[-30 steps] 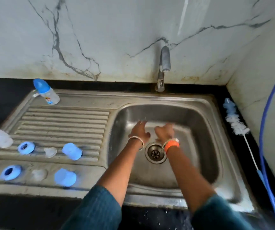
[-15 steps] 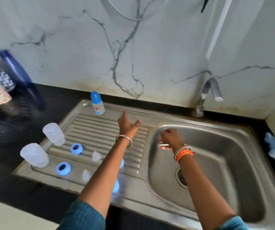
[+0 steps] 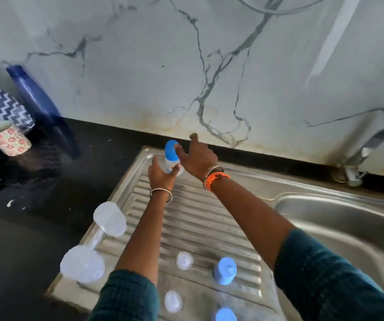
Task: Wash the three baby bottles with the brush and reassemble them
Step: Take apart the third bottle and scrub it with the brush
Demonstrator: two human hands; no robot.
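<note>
Bottle [image 3: 172, 163] looks light, wet and slippery.
Left hand [image 3: 161, 176] fingers curl round its body; right hand [image 3: 196, 158] fingers touch the blue cap [image 3: 172, 149], loosely spread.

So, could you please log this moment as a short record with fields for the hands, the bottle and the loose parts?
left hand: grips the body of the assembled bottle
right hand: at the bottle's blue cap, fingers touching it
bottle place: upright, far corner of the draining board
loose parts: two clear bottle bodies, two clear teats, two blue caps
tap: no water seen
</note>
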